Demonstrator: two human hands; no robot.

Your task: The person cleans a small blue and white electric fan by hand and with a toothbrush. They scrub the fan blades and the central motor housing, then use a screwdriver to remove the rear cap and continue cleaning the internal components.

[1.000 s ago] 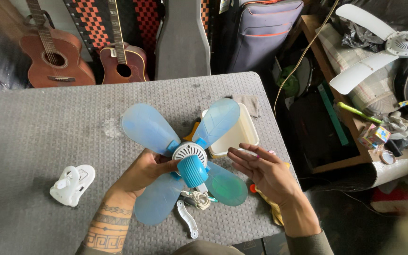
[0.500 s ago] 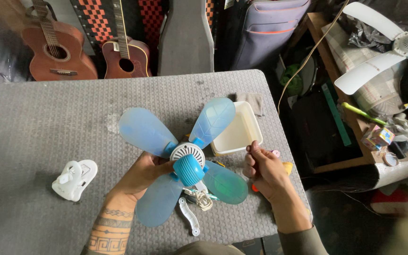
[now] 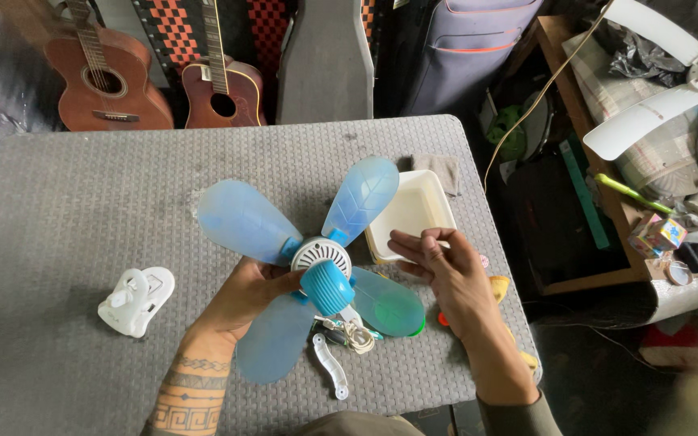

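Note:
A small blue fan (image 3: 324, 274) with four translucent blue blades and a white-and-blue hub is held above the grey table (image 3: 82, 210). My left hand (image 3: 244, 295) grips it from below, under the hub. My right hand (image 3: 446, 270) hovers just right of the fan over the edge of a white plastic tray (image 3: 414, 206), fingers loosely curled and spread, pinching what may be a very small part, too small to make out. Below the hub lie a white cord and a white plastic piece (image 3: 331, 367).
A white clip-like casing (image 3: 135, 300) lies at the left of the table. A grey cloth (image 3: 444, 169) sits behind the tray. Two guitars (image 3: 103, 77) and cases lean behind the table. A white ceiling fan (image 3: 672, 81) and clutter fill the right side.
My right hand went from open beside the fan to closed near the tray, and now lifts over the tray's edge with fingers apart. The fan tilted slightly in my left hand.

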